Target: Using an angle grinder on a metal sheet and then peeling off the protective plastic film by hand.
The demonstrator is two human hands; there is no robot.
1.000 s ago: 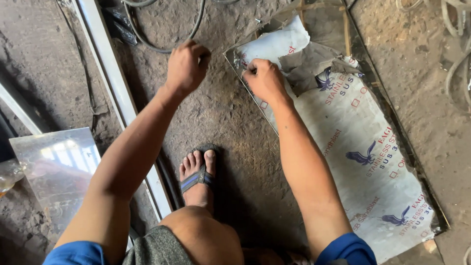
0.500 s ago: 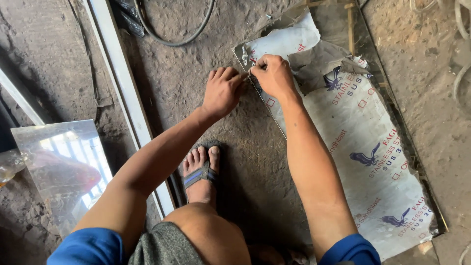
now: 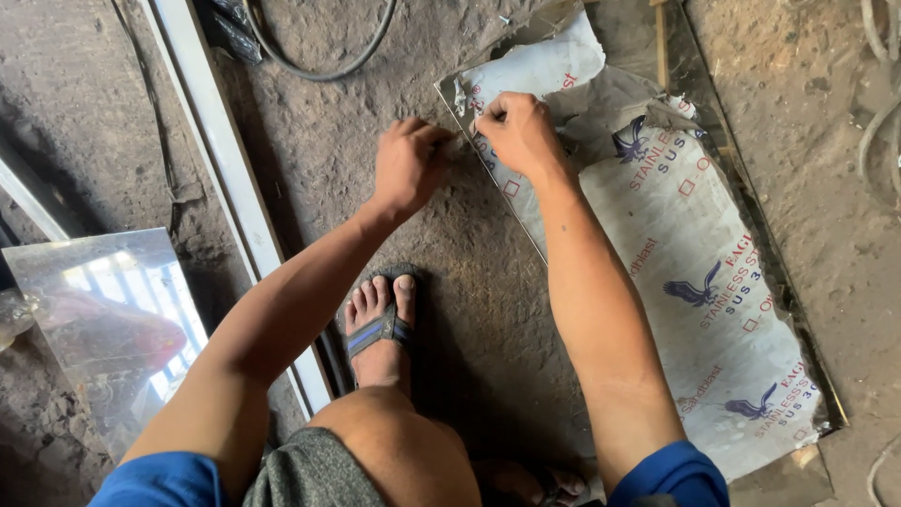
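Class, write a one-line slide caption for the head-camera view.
Crouching worker's left hand and right hand pick at the white protective film on a metal sheet lying on the dirt floor.

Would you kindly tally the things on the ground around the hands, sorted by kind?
Film-covered metal sheets: 1, with both the left hand and the right hand at its near corner
Bare mirror-like sheets: 1
Long pale metal bars: 1
Dark cables: 1
Sandals: 1
Total: 5
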